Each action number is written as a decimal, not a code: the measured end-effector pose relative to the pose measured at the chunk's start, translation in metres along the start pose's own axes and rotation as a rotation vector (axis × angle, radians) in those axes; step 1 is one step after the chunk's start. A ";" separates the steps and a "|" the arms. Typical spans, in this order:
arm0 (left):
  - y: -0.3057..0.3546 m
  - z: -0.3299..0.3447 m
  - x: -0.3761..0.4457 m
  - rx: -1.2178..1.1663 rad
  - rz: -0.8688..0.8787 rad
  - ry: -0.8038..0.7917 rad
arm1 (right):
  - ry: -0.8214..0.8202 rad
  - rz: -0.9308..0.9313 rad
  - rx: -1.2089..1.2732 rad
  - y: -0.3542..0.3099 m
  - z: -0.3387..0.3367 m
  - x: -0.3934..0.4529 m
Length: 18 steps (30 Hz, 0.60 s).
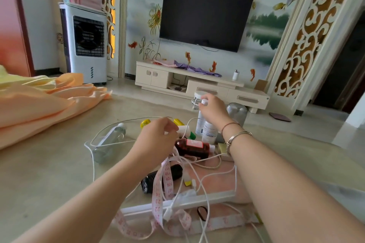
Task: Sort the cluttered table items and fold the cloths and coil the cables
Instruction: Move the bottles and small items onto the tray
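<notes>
My right hand (pixel 214 109) grips the white cap of a tall white spray bottle (pixel 199 124) standing upright at the far side of the clutter. My left hand (pixel 158 134) closes its fingers on a white tube with a green cap (pixel 186 131) lying flat. Below them lie a brown medicine bottle (pixel 192 147), a black flashlight (pixel 161 178), a pink measuring tape (pixel 166 183) and tangled white cables (pixel 203 187). A clear bottle (pixel 110 140) lies on its side to the left. An orange cloth (pixel 39 102) is heaped at far left.
A white bottle with a label (pixel 209 134) stands beside the spray bottle. A yellow cap (pixel 145 123) and a black hair tie (pixel 202 212) lie loose. A pink tray with a white rim (pixel 197 200) holds some clutter. A grey bin (pixel 237 113) stands beyond the table.
</notes>
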<state>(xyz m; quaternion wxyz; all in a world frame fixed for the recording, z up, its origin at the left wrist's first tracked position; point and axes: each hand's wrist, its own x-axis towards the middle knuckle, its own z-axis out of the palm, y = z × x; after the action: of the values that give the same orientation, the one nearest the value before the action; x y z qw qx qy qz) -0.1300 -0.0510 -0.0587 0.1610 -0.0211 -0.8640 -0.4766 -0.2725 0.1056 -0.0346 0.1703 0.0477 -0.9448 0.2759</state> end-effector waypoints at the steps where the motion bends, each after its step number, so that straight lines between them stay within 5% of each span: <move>1: -0.001 -0.001 -0.001 0.005 0.003 0.010 | 0.018 0.013 0.016 0.000 0.002 0.000; 9: 0.009 -0.003 -0.022 0.081 0.122 -0.003 | 0.316 -0.076 0.268 -0.008 -0.030 -0.038; 18: 0.059 0.054 -0.076 0.085 0.225 -0.136 | 0.343 -0.075 0.339 0.080 -0.154 -0.126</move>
<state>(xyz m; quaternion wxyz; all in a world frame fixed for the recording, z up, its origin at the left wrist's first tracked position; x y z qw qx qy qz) -0.0610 0.0353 -0.0599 0.1553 -0.1436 -0.8844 -0.4160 -0.1239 0.2547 0.0027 0.3277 0.0629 -0.8398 0.4281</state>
